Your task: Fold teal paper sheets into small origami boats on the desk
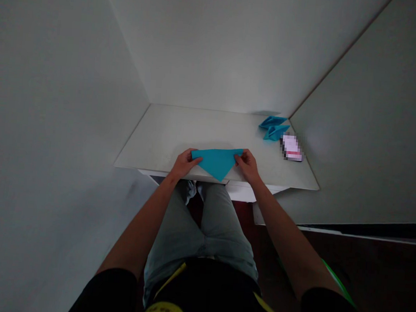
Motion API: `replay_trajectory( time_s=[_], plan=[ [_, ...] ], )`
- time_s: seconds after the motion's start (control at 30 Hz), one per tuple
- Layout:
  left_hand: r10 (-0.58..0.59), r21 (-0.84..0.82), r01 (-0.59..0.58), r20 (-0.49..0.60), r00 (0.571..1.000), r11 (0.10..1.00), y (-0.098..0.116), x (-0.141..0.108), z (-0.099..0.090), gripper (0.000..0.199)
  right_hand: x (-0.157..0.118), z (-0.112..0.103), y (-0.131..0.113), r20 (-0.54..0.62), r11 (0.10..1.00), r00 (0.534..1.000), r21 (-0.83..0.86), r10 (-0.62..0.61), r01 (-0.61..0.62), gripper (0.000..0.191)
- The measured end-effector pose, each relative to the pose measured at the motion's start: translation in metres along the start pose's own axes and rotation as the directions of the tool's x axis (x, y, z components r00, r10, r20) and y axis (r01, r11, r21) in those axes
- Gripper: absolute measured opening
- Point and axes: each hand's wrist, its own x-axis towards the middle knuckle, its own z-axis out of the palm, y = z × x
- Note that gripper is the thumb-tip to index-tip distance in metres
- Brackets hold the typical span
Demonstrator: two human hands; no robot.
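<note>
A blue sheet of paper (217, 163), folded with a straight top edge and a point facing my body, is held up near the front edge of the white table. My left hand (186, 163) pinches its left corner, thumb on the near side. At the right corner, my right hand (246, 164) grips the paper between thumb and fingers. Two folded blue paper shapes, one (275, 131) in front of the other (272, 121), rest at the table's back right.
The white table (181, 125) stands against a back wall, with walls at both sides. A phone-like object (291, 148) with a blurred screen lies near its right edge. Below the front edge are white drawer fronts (241, 191) and my legs.
</note>
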Motion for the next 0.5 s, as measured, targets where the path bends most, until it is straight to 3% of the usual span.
replay_trajectory(
  time_s=[0.17,0.5],
  plan=[
    [0.01,0.08,-0.011,0.017,1.0,0.997,0.0037,-0.003,0.0011,0.049,0.0004,-0.0059,0.0005,-0.018,1.0,1.0,-0.019,0.01,-0.01,0.041],
    [0.015,0.054,-0.016,0.01,1.0,0.998,0.0076,0.0003,-0.0024,0.04,-0.0001,-0.0104,0.0062,-0.049,0.997,0.997,-0.024,0.066,-0.068,0.03]
  ],
)
